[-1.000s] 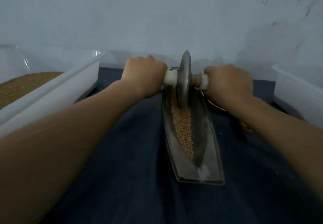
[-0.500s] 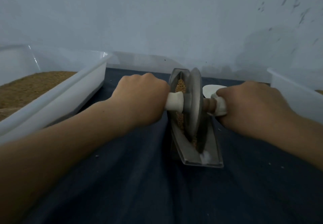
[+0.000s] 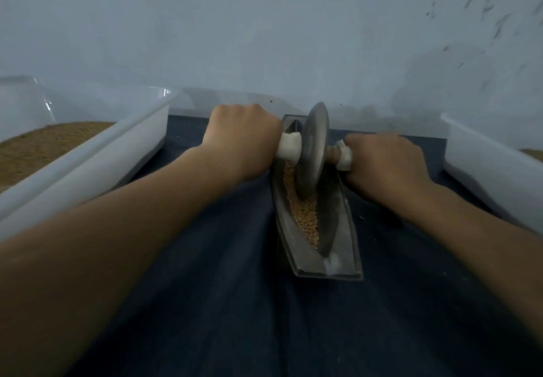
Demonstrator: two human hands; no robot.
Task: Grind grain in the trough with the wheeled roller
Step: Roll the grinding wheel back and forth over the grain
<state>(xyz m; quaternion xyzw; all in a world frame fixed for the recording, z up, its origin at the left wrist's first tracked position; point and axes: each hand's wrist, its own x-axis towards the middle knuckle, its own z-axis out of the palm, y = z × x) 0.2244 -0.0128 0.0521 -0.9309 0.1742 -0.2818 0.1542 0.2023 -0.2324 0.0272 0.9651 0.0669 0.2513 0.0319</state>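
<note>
Head view: mid-grind, left hand and right hand fisted on wheeled roller; next needs steady pull through trough grain.

My left hand grips the white handle at nine o'clock of the wheeled roller. My right hand grips the handle at three o'clock. The metal disc stands on edge in the far half of the trough, its rim down in the grain. The trough runs twelve to six on a dark cloth. A white tub holding brown meal sits at nine o'clock of the trough. A second white tub sits at three o'clock.
</note>
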